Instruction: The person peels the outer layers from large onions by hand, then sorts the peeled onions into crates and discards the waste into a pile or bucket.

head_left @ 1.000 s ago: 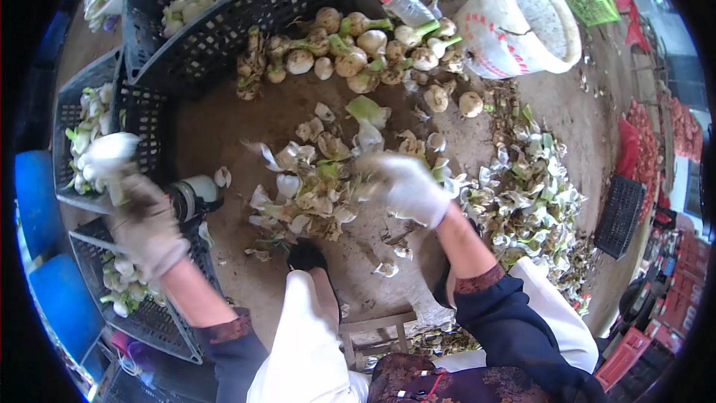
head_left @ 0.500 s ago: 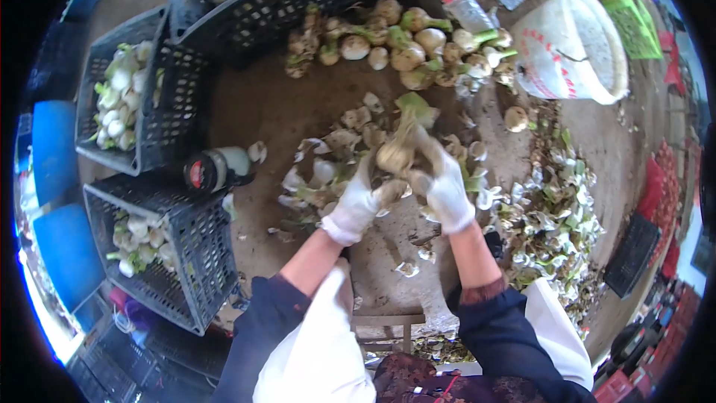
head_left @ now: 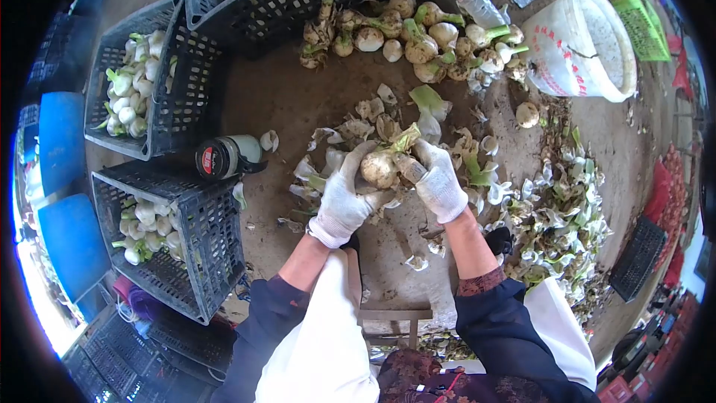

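Observation:
Both my hands wear whitish gloves. My left hand [head_left: 345, 198] is wrapped round the left and lower side of a brownish bulb [head_left: 380, 169], whose leafy top points up and to the right. My right hand [head_left: 438, 183] is closed against the bulb's stem side, its fingertips at the stem. Peeled, dirty skins [head_left: 355, 131] lie on the floor behind and beside the bulb. A green leaf piece [head_left: 430, 108] lies just beyond my right hand.
Untrimmed bulbs [head_left: 420, 46] lie in a row at the back, near a white bucket [head_left: 541, 52]. Black crates [head_left: 203, 242] with white bulbs stand on the left beside a lidded jar [head_left: 217, 158]. A heap of peelings [head_left: 556, 231] spreads on the right.
The bulb has moved slightly left and down between my hands, and its leafy top looks shorter. A green leaf piece now lies apart from it. The view has shifted a little.

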`<state>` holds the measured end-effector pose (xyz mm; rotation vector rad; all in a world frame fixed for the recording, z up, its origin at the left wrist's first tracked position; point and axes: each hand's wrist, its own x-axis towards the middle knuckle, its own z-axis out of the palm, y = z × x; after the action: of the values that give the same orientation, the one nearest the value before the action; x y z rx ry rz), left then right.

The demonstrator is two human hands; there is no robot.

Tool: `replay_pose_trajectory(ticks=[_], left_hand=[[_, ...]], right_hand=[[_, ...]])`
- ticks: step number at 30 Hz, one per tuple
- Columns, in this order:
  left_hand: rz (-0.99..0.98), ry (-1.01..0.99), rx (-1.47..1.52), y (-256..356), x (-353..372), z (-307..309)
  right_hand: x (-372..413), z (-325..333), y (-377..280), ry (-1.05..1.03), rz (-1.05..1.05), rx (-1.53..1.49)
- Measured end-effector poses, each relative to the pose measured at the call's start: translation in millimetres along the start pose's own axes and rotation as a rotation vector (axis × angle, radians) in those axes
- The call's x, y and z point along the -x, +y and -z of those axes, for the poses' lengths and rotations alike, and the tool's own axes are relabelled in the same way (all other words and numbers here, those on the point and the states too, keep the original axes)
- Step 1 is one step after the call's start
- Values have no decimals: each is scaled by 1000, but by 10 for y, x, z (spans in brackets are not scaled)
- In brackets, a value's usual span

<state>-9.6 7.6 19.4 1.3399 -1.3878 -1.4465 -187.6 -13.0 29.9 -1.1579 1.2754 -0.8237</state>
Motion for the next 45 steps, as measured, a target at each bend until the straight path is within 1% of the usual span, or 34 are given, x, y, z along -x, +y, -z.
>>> replay_pose_trajectory(ticks=[1,2,3,4,5,7,8,9,11,13,14,15,17,19,21,22,23,24,25,27,28,29,31,33,34,35,37,38,39,41,42,43,44,45], left_hand=[[2,1,-2,-3,21,31],[156,-47,359,-3,46,71],[308,-95,720,26,52,109],[448,-155,860,102,12,159],[449,-152,858,68,20,161],[426,10,1050,-54,43,128],[448,89,893,-132,-9,102],[377,141,792,-113,-54,79],[291,340,297,-63,-95,68],[107,358,229,29,-25,168],[-52,274,-3,137,46,206],[-227,152,-201,300,27,219],[-84,65,-303,280,83,239],[-64,91,-240,180,91,174],[-63,114,-4,132,76,128],[26,121,100,264,102,179],[-33,172,107,231,122,209],[-58,238,173,326,147,257],[-82,309,239,423,166,321],[11,389,445,404,170,509],[103,379,330,466,162,562],[45,398,283,415,135,534],[75,423,339,387,90,430],[136,419,346,355,76,311],[179,372,315,388,75,268],[105,339,271,329,96,235],[-26,168,204,250,150,318],[-73,83,187,273,187,375],[-72,85,187,350,206,396],[-167,230,93,461,200,432],[-60,344,367,421,184,500],[74,366,692,404,183,610],[83,394,821,286,162,705],[92,420,947,119,135,779]], right_hand=[[17,11,-2,-25,-48,-113],[35,23,-10,-50,-96,-225],[50,36,-43,-51,-95,-226],[67,42,-89,-98,-181,-334],[95,37,-110,-146,-269,-442],[182,-30,-57,-157,-290,-525],[235,-61,-46,-180,-292,-640],[260,-80,-54,-205,-292,-753],[280,-77,4,-219,-248,-747],[280,-66,-78,-62,-429,-723],[284,-25,-162,-177,-295,-626],[272,-19,-214,-177,-293,-627],[260,-41,-249,-262,-162,-401],[55,10,-234,-120,-101,19],[-63,-10,-79,-70,-77,131],[-114,-8,-14,27,-4,275],[-148,-8,61,125,67,417],[-175,16,198,237,79,264],[-205,183,423,262,-87,510],[-178,406,489,103,-109,857],[-120,395,390,3,-112,981],[-38,342,295,-4,-112,980],[86,90,-89,-28,-6,51],[116,-164,-268,19,-37,-2],[111,-276,-289,96,-45,-68],[96,-262,-280,98,-47,-69],[-40,-202,-246,203,183,327],[-126,-130,-181,256,245,411],[-224,-65,11,310,212,368],[-319,225,288,506,108,604],[-303,429,408,572,6,709],[-241,545,325,637,-155,716],[-170,673,359,639,-256,561],[-89,736,404,630,-259,555]])
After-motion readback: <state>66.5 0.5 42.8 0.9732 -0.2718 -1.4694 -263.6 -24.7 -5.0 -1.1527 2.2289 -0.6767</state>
